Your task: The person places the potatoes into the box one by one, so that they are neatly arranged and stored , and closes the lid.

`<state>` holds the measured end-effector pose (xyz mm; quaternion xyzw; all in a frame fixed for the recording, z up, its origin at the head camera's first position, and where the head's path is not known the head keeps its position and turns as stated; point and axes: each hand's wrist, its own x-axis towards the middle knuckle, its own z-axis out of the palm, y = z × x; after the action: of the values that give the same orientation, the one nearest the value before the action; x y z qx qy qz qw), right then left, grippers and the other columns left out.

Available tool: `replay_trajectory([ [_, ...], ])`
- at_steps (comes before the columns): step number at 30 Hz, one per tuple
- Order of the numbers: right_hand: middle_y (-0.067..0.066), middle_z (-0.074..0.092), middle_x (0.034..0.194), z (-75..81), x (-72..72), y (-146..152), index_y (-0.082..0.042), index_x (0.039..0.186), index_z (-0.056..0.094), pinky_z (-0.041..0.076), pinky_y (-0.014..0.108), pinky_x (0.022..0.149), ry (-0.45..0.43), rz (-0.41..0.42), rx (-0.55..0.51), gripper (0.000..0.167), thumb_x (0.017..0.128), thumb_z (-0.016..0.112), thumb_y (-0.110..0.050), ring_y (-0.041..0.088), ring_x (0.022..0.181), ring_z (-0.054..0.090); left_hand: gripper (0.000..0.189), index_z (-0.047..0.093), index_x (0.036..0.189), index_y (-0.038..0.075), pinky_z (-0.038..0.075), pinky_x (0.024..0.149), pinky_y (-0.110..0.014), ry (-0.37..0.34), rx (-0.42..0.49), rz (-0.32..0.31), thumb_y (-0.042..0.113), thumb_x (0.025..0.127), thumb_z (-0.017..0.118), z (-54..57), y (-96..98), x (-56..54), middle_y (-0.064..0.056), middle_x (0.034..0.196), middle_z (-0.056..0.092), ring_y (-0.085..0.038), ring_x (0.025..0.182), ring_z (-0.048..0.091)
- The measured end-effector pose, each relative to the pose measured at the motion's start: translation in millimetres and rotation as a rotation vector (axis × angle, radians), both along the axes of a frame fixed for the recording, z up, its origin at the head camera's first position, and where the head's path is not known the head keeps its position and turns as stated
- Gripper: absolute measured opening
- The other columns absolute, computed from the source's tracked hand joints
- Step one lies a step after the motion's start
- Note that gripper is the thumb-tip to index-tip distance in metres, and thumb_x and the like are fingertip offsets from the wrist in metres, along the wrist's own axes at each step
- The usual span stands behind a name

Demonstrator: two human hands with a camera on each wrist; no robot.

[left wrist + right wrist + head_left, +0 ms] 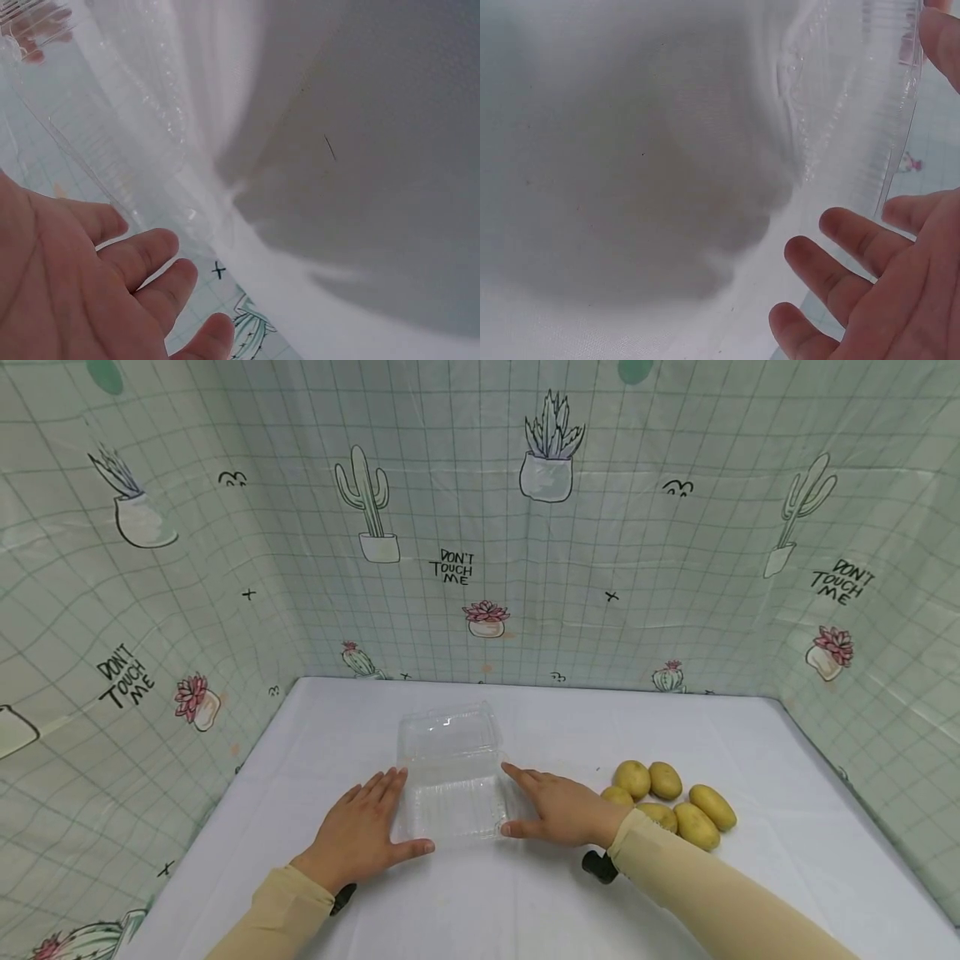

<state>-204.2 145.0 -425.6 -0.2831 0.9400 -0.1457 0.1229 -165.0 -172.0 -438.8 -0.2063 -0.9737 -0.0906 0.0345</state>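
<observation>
A clear plastic clamshell container (pixel 457 810) lies on the table with its lid (pixel 448 735) folded back, away from me. My left hand (pixel 360 831) is at its left side, fingers extended and thumb toward the near left corner. On the opposite side my right hand (pixel 562 810) spreads thumb and fingers along the right edge. The left wrist view has the left fingers (pixel 142 255) beside the transparent wall, palm facing it. In the right wrist view the right fingers (pixel 832 277) are straight, close to the container's rim (pixel 900 142). Neither hand grips anything.
Several yellow potatoes (pixel 696 827) sit in a group to the right, partly behind the right forearm. A white cloth covers the table (pixel 480 910). Patterned fabric curtains (pixel 570 552) enclose its back and sides. Dark straps (pixel 600 866) show at the wrists.
</observation>
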Motion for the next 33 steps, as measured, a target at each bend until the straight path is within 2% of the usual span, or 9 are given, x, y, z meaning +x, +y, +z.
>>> replay_trajectory([
  [17,0.017,0.047,0.148,-7.1,-0.1,5.4,-0.02,0.161,0.02,0.037,0.047,0.11,0.012,0.003,0.006,0.096,0.088,0.052,-0.074,0.034,0.135,0.045,0.113,0.034,0.152,-0.005,0.035,0.108,-0.055,-0.039,-0.001,0.01,0.08,0.081,0.056,0.9,3.9,1.8,-0.023,0.15,0.043,-0.038,0.138,0.04],
  [24,0.016,0.045,0.15,-2.1,5.5,14.6,-0.016,0.16,0.024,0.036,0.049,0.11,0.048,-0.005,0.028,0.092,0.091,0.056,-0.068,0.036,0.135,0.045,0.113,0.034,0.151,-0.006,0.037,0.107,-0.054,-0.023,0.009,-0.029,0.079,0.081,0.057,-0.5,12.8,-1.3,-0.024,0.149,0.043,-0.037,0.138,0.041],
  [33,0.009,0.039,0.155,-4.8,15.2,40.2,-0.014,0.159,0.027,0.035,0.048,0.111,0.12,-0.026,0.063,0.093,0.09,0.055,-0.07,0.035,0.137,0.042,0.111,0.036,0.151,-0.006,0.039,0.106,-0.052,0.007,-0.001,-0.084,0.077,0.08,0.061,0.3,36.1,-5.3,-0.023,0.149,0.045,-0.036,0.137,0.042],
])
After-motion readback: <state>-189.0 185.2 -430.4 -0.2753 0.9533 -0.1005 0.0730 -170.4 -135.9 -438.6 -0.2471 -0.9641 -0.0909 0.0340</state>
